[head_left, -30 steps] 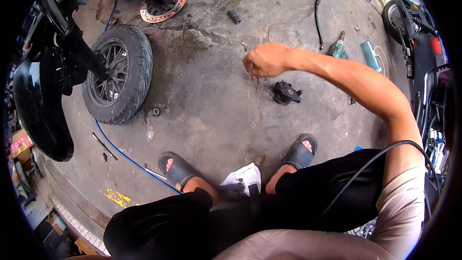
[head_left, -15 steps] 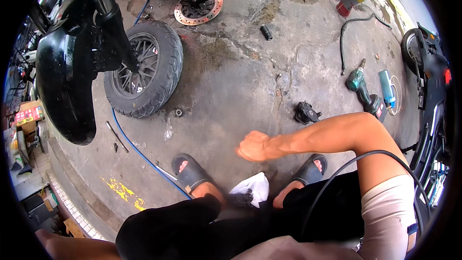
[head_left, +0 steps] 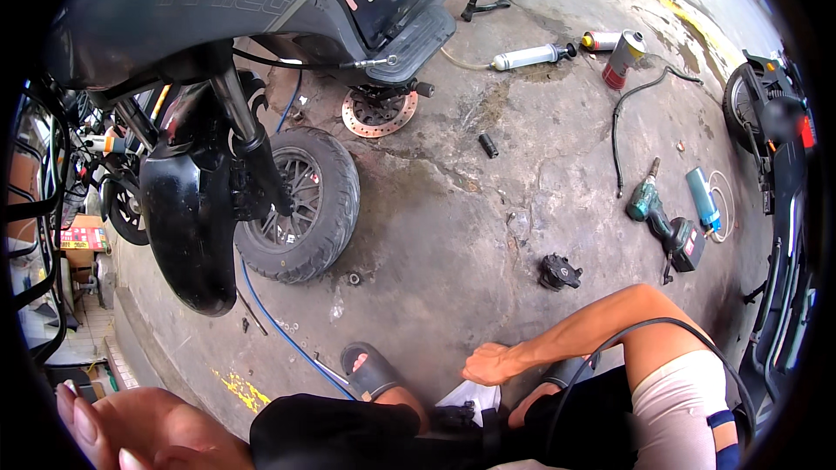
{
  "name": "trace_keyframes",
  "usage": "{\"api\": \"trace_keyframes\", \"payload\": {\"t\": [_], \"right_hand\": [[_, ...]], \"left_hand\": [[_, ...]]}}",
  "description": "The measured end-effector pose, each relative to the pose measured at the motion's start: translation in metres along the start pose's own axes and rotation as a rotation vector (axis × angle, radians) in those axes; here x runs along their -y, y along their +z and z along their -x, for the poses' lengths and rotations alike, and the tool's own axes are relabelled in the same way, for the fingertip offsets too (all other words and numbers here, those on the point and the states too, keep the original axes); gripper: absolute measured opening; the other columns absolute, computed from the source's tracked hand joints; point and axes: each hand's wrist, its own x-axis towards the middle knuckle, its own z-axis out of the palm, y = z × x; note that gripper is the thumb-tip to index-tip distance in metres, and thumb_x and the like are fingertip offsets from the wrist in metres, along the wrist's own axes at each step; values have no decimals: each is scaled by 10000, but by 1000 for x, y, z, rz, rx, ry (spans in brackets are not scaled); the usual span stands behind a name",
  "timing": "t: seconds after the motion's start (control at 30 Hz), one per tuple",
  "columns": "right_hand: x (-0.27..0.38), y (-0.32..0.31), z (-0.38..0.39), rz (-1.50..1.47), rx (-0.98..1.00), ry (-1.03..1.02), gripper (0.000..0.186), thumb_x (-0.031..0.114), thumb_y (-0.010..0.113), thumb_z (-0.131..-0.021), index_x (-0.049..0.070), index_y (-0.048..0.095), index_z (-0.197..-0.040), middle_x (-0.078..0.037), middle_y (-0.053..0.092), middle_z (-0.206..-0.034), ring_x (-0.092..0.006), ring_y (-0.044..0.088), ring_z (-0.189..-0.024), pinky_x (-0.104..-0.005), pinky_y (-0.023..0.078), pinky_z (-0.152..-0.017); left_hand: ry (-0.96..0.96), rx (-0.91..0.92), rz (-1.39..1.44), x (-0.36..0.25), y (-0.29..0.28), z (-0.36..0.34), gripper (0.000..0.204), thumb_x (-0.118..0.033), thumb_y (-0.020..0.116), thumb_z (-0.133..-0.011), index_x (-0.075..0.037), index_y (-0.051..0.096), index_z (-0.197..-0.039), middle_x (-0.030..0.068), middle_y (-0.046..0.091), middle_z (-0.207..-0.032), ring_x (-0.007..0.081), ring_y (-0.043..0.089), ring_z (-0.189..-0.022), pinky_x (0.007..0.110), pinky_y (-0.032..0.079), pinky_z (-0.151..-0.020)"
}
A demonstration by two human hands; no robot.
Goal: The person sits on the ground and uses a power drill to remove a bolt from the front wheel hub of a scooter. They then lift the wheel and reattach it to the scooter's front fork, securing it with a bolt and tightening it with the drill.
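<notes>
My right hand (head_left: 490, 364) is closed in a fist above the floor between my sandalled feet. Whatever it holds, if anything, is hidden. Just below it lies a crumpled white cloth or bag (head_left: 475, 395) with something black on it. A black cable (head_left: 649, 322) arches over my right forearm. At the lower left edge my left hand (head_left: 148, 431) is raised close to the camera, fingers loosely bent and apart, nothing visible in it. Ahead stands a dark scooter (head_left: 209, 17) with its black front fender (head_left: 187, 226); a loose wheel with its tyre (head_left: 335, 209) leans beside the fork.
On the concrete lie a black caliper-like part (head_left: 560, 271), a green cordless drill (head_left: 664, 222), a blue bottle with tubing (head_left: 702, 198), a black hose (head_left: 618, 139), a syringe (head_left: 527, 57) and a spray can (head_left: 623, 59). A blue hose (head_left: 279, 327) runs past my left foot. Another motorcycle (head_left: 779, 209) stands right.
The view has tilted up, showing more of the scooter. My left hand has come into view at the lower left. My right fist now appears lower, near the white cloth or bag.
</notes>
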Motion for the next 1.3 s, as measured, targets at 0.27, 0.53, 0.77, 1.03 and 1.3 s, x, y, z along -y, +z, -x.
{"api": "trace_keyframes", "payload": {"t": [0.27,0.53,0.77,1.03,1.3], "right_hand": [[-38,-116,-21,192,-341,119,276,180,491,-917,25,719,-914,-236,734,-926,-432,721,-882,-527,582,-767],[-62,-162,6,548,-704,140,252,167,516,-936,49,679,-1088,-164,674,-1156,-346,636,-1092,-465,529,-900],[-32,-111,-2,484,-592,-24,258,167,551,-916,50,649,-1125,-137,624,-1198,-274,583,-1119,-403,487,-912],[-16,-114,20,439,-608,-141,175,158,601,-867,83,628,-1023,-64,629,-1060,-240,630,-1019,-354,514,-832],[41,67,-29,374,-492,-674,407,312,611,-872,142,616,-1242,-94,560,-1335,-289,536,-1185,-415,462,-936]], "left_hand": [[-98,48,88,-10,4,12,232,-114,495,-1049,57,575,-1185,218,644,-1157,363,673,-1045,478,553,-960],[-436,351,990,-50,54,3,297,-143,657,-793,52,689,-1014,230,690,-1017,362,643,-945,457,504,-858],[-741,1302,1724,-207,114,155,257,-81,721,-873,-50,709,-1129,118,707,-1031,258,703,-899,367,554,-789],[-839,1029,1295,-315,106,201,150,-101,675,-878,-99,702,-1026,102,693,-965,348,681,-874,452,548,-760],[-1196,940,1176,-331,144,229,178,-65,674,-889,-83,706,-1064,95,718,-974,265,712,-802,375,562,-724]]}}
